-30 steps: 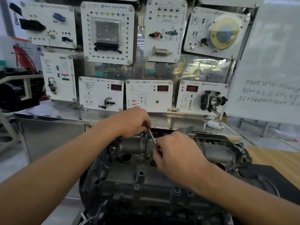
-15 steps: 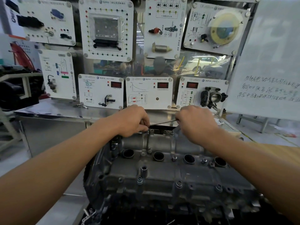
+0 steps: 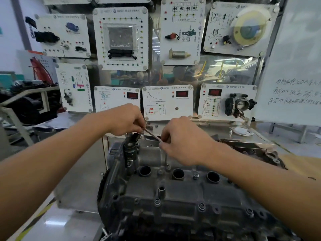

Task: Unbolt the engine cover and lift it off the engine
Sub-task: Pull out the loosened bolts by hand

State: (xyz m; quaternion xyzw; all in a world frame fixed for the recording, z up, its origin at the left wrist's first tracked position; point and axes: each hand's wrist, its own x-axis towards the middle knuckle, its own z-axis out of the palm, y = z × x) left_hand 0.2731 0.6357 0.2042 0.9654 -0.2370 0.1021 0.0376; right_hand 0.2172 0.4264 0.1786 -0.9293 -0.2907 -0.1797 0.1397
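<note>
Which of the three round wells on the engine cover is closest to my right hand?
The middle well, directly below the right hand; the others flank it.

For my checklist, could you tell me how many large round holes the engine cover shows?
3, in a row: left hole, middle hole, and right hole beside the right forearm, which may hide more.

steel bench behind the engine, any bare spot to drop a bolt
Bare steel on the bench left of the left hand, under the white panels. A narrower strip between the right hand and the white object. Crowded in the middle, where both hands hold the wrench over the engine cover.
</note>
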